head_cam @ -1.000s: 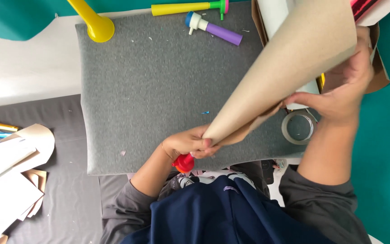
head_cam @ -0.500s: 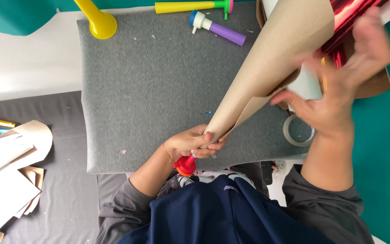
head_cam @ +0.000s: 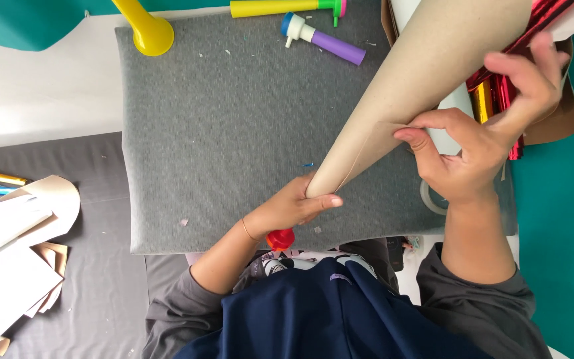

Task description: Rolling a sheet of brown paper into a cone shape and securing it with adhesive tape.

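Note:
A brown cardboard cone (head_cam: 420,86) slants from its tip near the middle up to the top right. My left hand (head_cam: 293,205) is closed around the cone's narrow tip, and a small red cap (head_cam: 280,239) pokes out below that hand. My right hand (head_cam: 483,136) pinches the cone's overlapping edge with thumb and forefinger, the other fingers spread. Both hands work over a grey felt-covered board (head_cam: 234,126).
A yellow horn (head_cam: 146,28), a yellow tube (head_cam: 280,8) and a purple-and-blue party horn (head_cam: 323,40) lie along the board's far edge. Red and gold foil sheets (head_cam: 506,93) sit in a cardboard tray at right. Cut card pieces (head_cam: 14,246) are piled left. A tape roll (head_cam: 431,199) peeks under my right wrist.
My right hand slid down the cone's seam and now pinches the overlapping edge. The view moved closer. My left hand kept its grip on the tip.

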